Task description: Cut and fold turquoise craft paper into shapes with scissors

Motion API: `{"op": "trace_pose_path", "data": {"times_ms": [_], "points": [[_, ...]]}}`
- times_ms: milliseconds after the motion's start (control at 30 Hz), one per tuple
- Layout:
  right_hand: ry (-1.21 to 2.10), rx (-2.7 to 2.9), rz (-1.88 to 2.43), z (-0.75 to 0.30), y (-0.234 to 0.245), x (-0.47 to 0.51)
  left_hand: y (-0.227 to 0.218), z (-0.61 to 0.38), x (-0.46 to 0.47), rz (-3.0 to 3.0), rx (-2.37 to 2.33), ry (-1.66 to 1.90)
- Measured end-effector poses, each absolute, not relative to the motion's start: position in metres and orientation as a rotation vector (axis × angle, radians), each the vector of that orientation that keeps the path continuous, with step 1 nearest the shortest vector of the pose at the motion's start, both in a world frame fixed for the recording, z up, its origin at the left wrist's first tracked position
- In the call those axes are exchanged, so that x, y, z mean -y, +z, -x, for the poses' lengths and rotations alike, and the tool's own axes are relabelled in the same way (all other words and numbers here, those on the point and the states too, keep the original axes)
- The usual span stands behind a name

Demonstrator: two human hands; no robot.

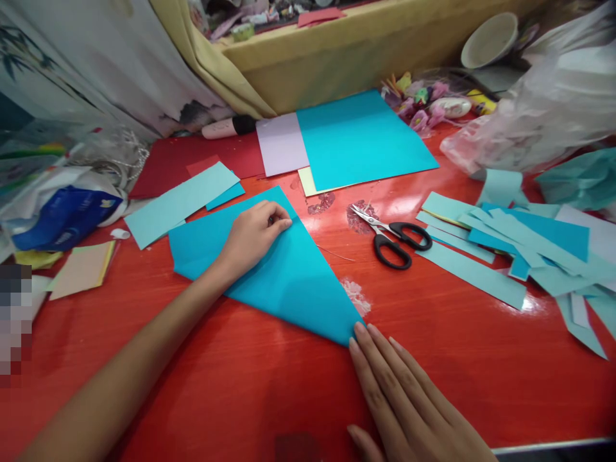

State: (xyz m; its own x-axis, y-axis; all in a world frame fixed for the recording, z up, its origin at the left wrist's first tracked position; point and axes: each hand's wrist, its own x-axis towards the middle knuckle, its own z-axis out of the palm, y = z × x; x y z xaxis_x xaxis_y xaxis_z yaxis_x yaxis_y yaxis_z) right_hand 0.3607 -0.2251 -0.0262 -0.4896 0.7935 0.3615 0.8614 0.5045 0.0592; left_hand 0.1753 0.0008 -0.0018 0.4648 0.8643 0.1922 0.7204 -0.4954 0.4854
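A bright blue sheet of paper folded into a triangle [283, 269] lies on the red table [457, 359]. My left hand [253, 236] rests on it with its fingers curled, the fingertips pressing the folded edge near the top. Flat on the table lies my right hand [409, 401], fingers stretched out together, the fingertips touching the triangle's lower right corner.
Black-handled scissors [392, 236] lie right of the triangle. Pale and bright blue paper strips [520, 250] pile at the right. A blue sheet [360, 138], a lilac sheet [280, 144] and a pale blue strip [180, 202] lie behind. Plastic bags [543, 109] crowd the edges.
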Motion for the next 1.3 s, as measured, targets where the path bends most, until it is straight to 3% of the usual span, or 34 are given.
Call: {"op": "trace_pose_path", "data": {"times_ms": [1300], "points": [[-0.350, 2.444, 1.376, -0.3612, -0.0265, 0.2296, 0.0006, -0.1798, -0.0006, -2.384, -1.423, 0.536]]}}
